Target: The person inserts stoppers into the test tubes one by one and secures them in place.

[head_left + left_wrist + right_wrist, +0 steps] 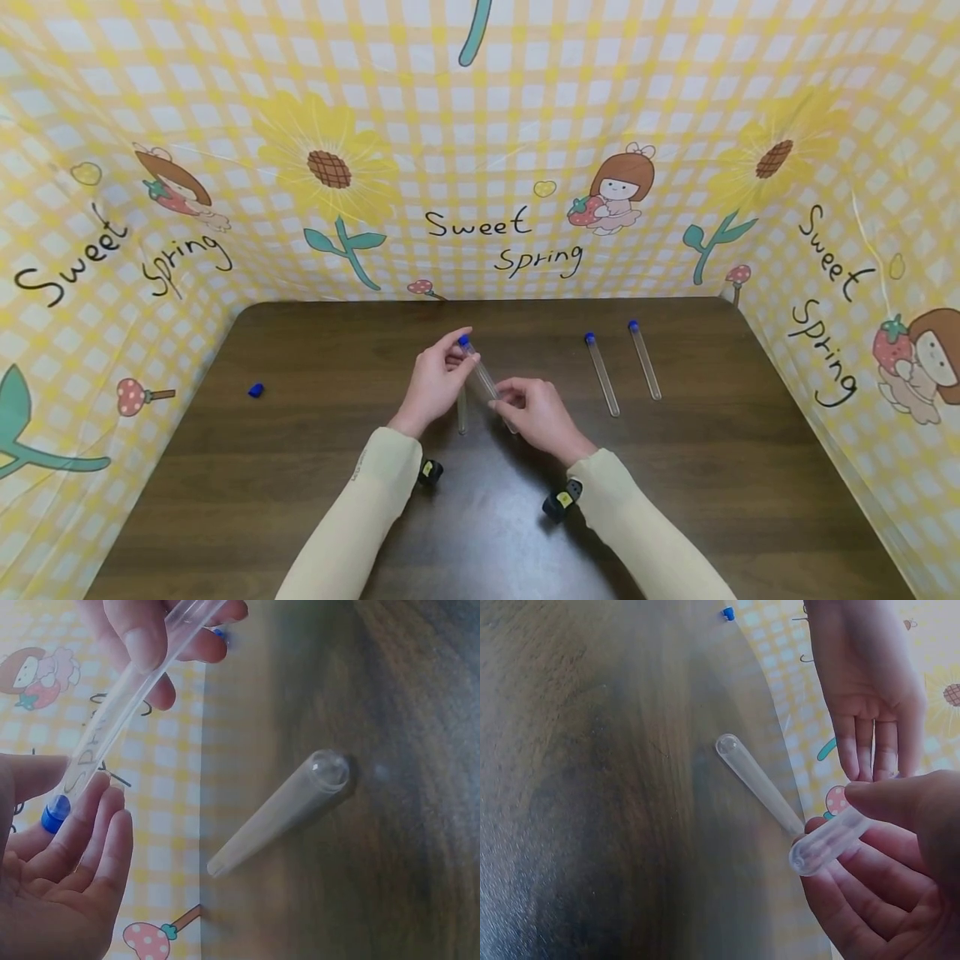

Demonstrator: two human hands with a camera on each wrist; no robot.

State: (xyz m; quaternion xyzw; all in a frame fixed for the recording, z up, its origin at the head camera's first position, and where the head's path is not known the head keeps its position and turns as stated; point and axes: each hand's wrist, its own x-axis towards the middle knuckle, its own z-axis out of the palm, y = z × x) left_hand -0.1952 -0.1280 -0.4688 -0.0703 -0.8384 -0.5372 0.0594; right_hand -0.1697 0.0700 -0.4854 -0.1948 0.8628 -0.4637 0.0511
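A clear test tube [483, 377] with a blue cap [54, 813] is held tilted above the table between both hands. My left hand [435, 379] pinches its capped end between thumb and fingers. Farther down, my right hand [542, 414] grips the tube, thumb on one side and fingers on the other; the rounded bottom [804, 860] sticks out past them. Beneath the hands lies a second clear tube [274, 817] on the table, with no cap visible on it. My left hand partly hides that tube in the head view.
On the left of the dark wooden table [247, 500] lies a loose blue cap [256, 390]. Two blue-capped tubes, a nearer one [603, 377] and a farther one [645, 362], lie at the right. A yellow checked cloth [480, 150] surrounds the table's back and sides.
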